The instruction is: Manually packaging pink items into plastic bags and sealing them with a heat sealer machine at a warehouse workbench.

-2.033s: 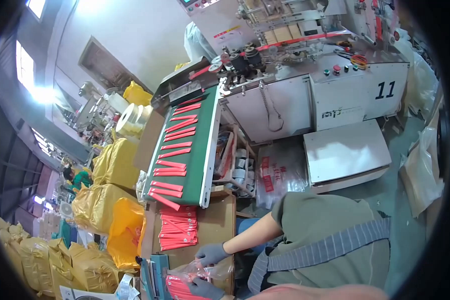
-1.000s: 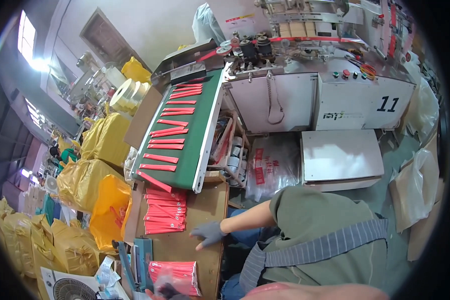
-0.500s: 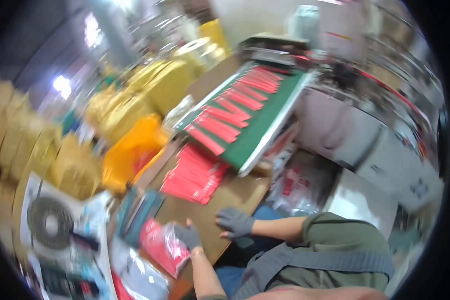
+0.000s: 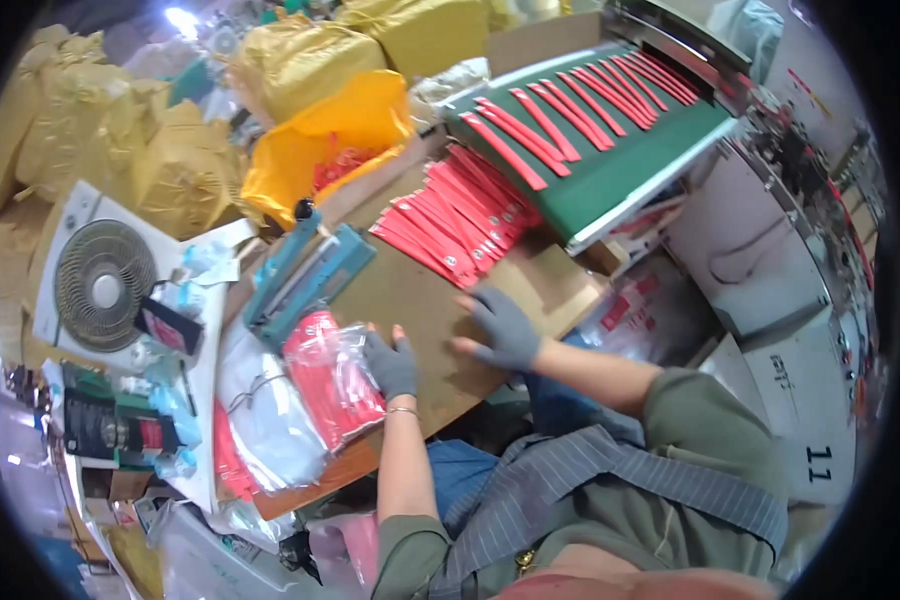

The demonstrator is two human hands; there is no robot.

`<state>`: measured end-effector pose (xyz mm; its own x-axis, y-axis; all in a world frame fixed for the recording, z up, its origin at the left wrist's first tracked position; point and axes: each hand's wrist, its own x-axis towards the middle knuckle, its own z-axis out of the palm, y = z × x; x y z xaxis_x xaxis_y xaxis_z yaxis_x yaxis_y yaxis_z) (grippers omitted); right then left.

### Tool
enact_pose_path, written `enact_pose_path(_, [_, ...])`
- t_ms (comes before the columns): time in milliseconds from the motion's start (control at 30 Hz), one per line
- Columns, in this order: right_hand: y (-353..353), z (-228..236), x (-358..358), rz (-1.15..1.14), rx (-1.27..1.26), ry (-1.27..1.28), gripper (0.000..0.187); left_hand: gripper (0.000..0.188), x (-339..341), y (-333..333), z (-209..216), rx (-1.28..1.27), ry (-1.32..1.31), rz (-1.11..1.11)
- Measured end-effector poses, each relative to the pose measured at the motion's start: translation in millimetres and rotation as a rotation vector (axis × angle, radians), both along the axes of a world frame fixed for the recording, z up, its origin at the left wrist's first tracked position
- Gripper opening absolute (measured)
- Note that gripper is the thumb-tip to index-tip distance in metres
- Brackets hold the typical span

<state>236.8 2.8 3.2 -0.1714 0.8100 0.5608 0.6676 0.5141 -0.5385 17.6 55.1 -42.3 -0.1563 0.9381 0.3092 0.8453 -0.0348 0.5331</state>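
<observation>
View has swung left; spread right hand (image 4: pixel 507 331) lies nearer the piled red strips (image 4: pixel 455 222), ahead-left, slanting toward it; left hand (image 4: pixel 391 366) hold unclear.

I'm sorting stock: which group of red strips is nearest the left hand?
The clear-bagged bundle, just beside the left hand and near the teal sealer; the loose pile and the strips on the green belt lie farther off.

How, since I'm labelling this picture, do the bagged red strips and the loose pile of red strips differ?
The bagged strips are inside clear, shiny plastic; the loose pile is uncovered. The bagged strips lie beside the blue device; the loose pile lies by the green conveyor. Both are red.
</observation>
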Motion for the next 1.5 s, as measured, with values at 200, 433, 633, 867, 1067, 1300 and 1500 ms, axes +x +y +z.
enact_pose_path(200, [162.2,33.7,19.6,-0.287,0.024,-0.234,0.072,0.05,4.2,2.6,5.4,0.114,0.037,-0.033])
enact_pose_path(433, [221.4,-30.7,68.4,-0.509,-0.588,0.081,0.094,0.051,12.4,37.2,2.8,0.084,-0.074,-0.138])
enact_pose_path(633, [192.7,18.2,34.0,-0.154,-0.655,0.494,0.068,0.063,34.2,78.6,-7.3,0.096,-0.012,-0.273])
enact_pose_path(867, [156.3,114.8,176.2,-0.417,0.108,-0.048,0.048,0.068,36.9,81.3,-2.9,0.002,-0.03,-0.259])
enact_pose_path(1067, [164.5,63.3,378.7,-1.176,0.099,0.008,0.068,0.069,36.1,85.1,-11.2,-0.011,-0.003,-0.25])
enact_pose_path(1300, [171.4,76.7,431.6,-1.205,-0.315,-0.413,0.091,0.069,27.5,77.1,-5.0,-0.017,0.065,-0.22])
enact_pose_path(1500, [176.2,82.9,443.8,-0.753,-0.432,-0.239,0.066,0.067,38.8,77.9,1.1,0.019,0.068,-0.258])
